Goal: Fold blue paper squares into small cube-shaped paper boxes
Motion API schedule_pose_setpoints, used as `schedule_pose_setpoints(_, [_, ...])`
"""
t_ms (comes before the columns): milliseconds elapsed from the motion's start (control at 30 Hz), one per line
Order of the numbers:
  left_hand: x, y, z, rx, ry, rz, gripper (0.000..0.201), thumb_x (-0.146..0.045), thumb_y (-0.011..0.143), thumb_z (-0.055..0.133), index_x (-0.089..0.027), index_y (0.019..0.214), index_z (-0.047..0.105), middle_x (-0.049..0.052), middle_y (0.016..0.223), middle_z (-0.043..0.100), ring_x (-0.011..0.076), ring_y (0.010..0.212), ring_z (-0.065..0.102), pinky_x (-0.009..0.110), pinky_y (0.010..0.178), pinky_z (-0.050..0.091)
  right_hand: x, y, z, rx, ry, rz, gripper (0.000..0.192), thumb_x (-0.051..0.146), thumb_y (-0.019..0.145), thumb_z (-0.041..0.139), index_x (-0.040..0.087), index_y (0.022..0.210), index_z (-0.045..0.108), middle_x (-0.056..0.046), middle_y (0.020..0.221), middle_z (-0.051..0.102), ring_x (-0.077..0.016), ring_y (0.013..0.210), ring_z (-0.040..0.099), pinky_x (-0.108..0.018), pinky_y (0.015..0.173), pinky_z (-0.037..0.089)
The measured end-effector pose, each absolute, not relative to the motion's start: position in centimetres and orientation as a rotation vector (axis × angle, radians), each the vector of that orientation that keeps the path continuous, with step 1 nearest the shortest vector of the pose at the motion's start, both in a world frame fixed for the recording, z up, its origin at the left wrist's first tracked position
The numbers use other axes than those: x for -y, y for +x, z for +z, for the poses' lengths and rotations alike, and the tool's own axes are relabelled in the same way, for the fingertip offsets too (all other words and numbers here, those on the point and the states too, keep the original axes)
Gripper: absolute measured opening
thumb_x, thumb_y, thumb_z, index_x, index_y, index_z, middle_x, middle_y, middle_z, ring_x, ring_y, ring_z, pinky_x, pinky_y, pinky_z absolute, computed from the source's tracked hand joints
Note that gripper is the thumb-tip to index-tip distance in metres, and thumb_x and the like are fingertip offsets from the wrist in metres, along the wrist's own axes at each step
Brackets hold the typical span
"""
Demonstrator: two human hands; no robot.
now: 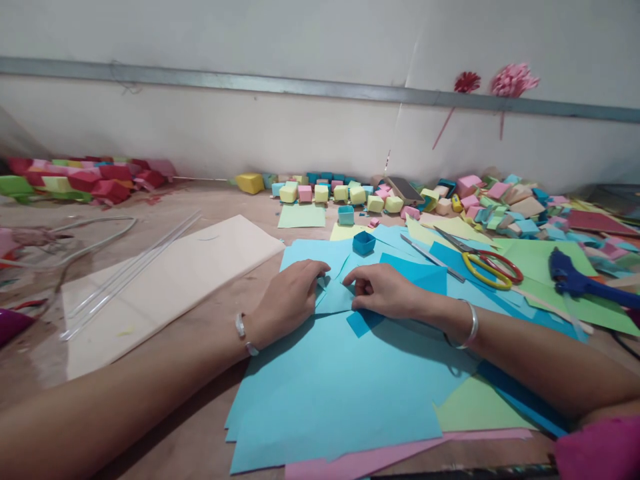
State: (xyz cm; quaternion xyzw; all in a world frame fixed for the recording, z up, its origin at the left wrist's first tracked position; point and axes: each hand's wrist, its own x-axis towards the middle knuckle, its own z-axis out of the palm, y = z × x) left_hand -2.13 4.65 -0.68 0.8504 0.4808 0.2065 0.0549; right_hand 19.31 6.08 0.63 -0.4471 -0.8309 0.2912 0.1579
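My left hand (290,297) and my right hand (383,290) rest side by side on a small light blue paper piece (334,297), fingertips pressing and pinching its folds. The piece lies on top of a stack of large light blue sheets (330,393). A darker blue square (363,321) peeks out under my right hand. A small folded blue paper box (363,243) stands just beyond my fingers. Each wrist wears a silver bracelet.
Scissors with yellow and red handles (487,267), a metal ruler (431,258) and a blue glue gun (575,280) lie to the right. Several folded paper cubes (350,193) line the wall. A cream sheet (165,280) with clear rods lies left. A phone (405,191) leans among the cubes.
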Motion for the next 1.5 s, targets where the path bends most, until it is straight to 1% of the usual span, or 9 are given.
schedule_pose_setpoints(133, [-4.6, -2.1, -0.7, -1.449, 2.573, 0.662, 0.038, -0.002, 0.084, 0.037, -0.016, 0.113, 0.056, 0.009, 0.108, 0.066, 0.0213, 0.099, 0.061, 0.039, 0.088, 0.05, -6.1, 19.2, 0.9, 2.377, -1.263, 0.899, 0.011, 0.01, 0.068, 0.069, 0.016, 0.077, 0.066, 0.005, 0.062, 0.058, -0.0076, 0.057, 0.05, -0.019, 0.056, 0.038])
schedule_pose_setpoints(233, [-4.6, -2.1, -1.0, -1.457, 2.574, 0.679, 0.038, -0.002, 0.083, 0.039, -0.016, 0.115, 0.053, 0.009, 0.108, 0.065, 0.0215, 0.099, 0.061, 0.04, 0.088, 0.05, -6.1, 19.2, 1.0, 2.425, -1.232, 0.887, 0.009, 0.008, 0.068, 0.066, 0.016, 0.069, 0.063, 0.006, 0.059, 0.056, -0.007, 0.055, 0.048, -0.019, 0.055, 0.035])
schedule_pose_setpoints(467, [-5.1, -2.3, -1.2, -1.504, 2.574, 0.71, 0.016, -0.018, 0.086, 0.054, -0.015, 0.102, 0.053, 0.009, 0.099, 0.059, 0.0227, 0.091, 0.057, 0.038, 0.078, 0.049, -5.9, 19.1, 0.8, 2.407, -1.241, 0.76, 0.012, 0.016, 0.079, 0.062, 0.016, 0.091, 0.063, 0.002, 0.071, 0.062, -0.0096, 0.064, 0.052, -0.021, 0.061, 0.036])
schedule_pose_setpoints(567, [-5.3, -2.3, -1.0, -1.456, 2.582, 0.681, 0.006, -0.02, 0.087, 0.054, -0.016, 0.09, 0.058, 0.008, 0.099, 0.056, 0.0217, 0.091, 0.056, 0.038, 0.081, 0.049, -5.8, 19.1, 0.4, 2.45, -1.259, 0.65, 0.006, 0.015, 0.078, 0.061, 0.018, 0.083, 0.062, 0.003, 0.068, 0.061, -0.0096, 0.062, 0.05, -0.021, 0.059, 0.033])
schedule_pose_setpoints(700, [-5.4, -2.2, -0.9, -1.384, 2.573, 0.67, 0.014, -0.018, 0.089, 0.051, -0.017, 0.088, 0.064, 0.008, 0.103, 0.055, 0.0208, 0.094, 0.057, 0.038, 0.086, 0.049, -5.7, 19.2, 0.1, 2.525, -1.263, 0.52, 0.006, 0.014, 0.077, 0.062, 0.019, 0.074, 0.062, 0.002, 0.068, 0.06, -0.0099, 0.062, 0.048, -0.023, 0.059, 0.031])
schedule_pose_setpoints(1100, [-5.0, -2.0, -0.4, -1.348, 2.619, 0.595, 0.022, -0.012, 0.089, 0.049, -0.018, 0.094, 0.068, 0.009, 0.104, 0.059, 0.021, 0.095, 0.057, 0.037, 0.087, 0.049, -6.3, 19.5, -0.7, 2.588, -1.116, 0.305, 0.029, 0.007, 0.089, 0.044, 0.017, 0.097, 0.069, -0.008, 0.097, 0.061, -0.018, 0.091, 0.054, -0.028, 0.073, 0.039])
schedule_pose_setpoints(1233, [-5.1, -2.1, -0.5, -1.336, 2.602, 0.62, 0.019, -0.013, 0.089, 0.048, -0.019, 0.094, 0.066, 0.008, 0.103, 0.058, 0.0206, 0.095, 0.056, 0.037, 0.087, 0.049, -5.9, 19.3, 0.1, 2.656, -1.159, 0.232, 0.023, 0.013, 0.091, 0.044, 0.015, 0.093, 0.067, -0.01, 0.097, 0.064, -0.0201, 0.092, 0.056, -0.029, 0.07, 0.037])
schedule_pose_setpoints(1367, [-5.4, -2.2, -0.7, -1.338, 2.573, 0.671, 0.014, -0.015, 0.088, 0.049, -0.016, 0.09, 0.062, 0.008, 0.101, 0.057, 0.0209, 0.096, 0.056, 0.037, 0.088, 0.048, -4.9, 18.8, 1.3, 2.631, -1.3, 0.162, 0.021, 0.026, 0.091, 0.054, 0.015, 0.108, 0.059, -0.009, 0.094, 0.067, -0.0191, 0.082, 0.057, -0.029, 0.064, 0.034])
schedule_pose_setpoints(1500, [-5.5, -2.1, -0.6, -1.33, 2.536, 0.667, 0.02, -0.02, 0.091, 0.044, -0.017, 0.086, 0.063, 0.009, 0.1, 0.058, 0.0212, 0.095, 0.056, 0.037, 0.088, 0.047, -4.1, 18.7, 1.4, 2.873, -1.086, -0.114, 0.011, 0.026, 0.089, 0.059, 0.016, 0.093, 0.063, -0.009, 0.098, 0.065, -0.0201, 0.085, 0.057, -0.031, 0.067, 0.031])
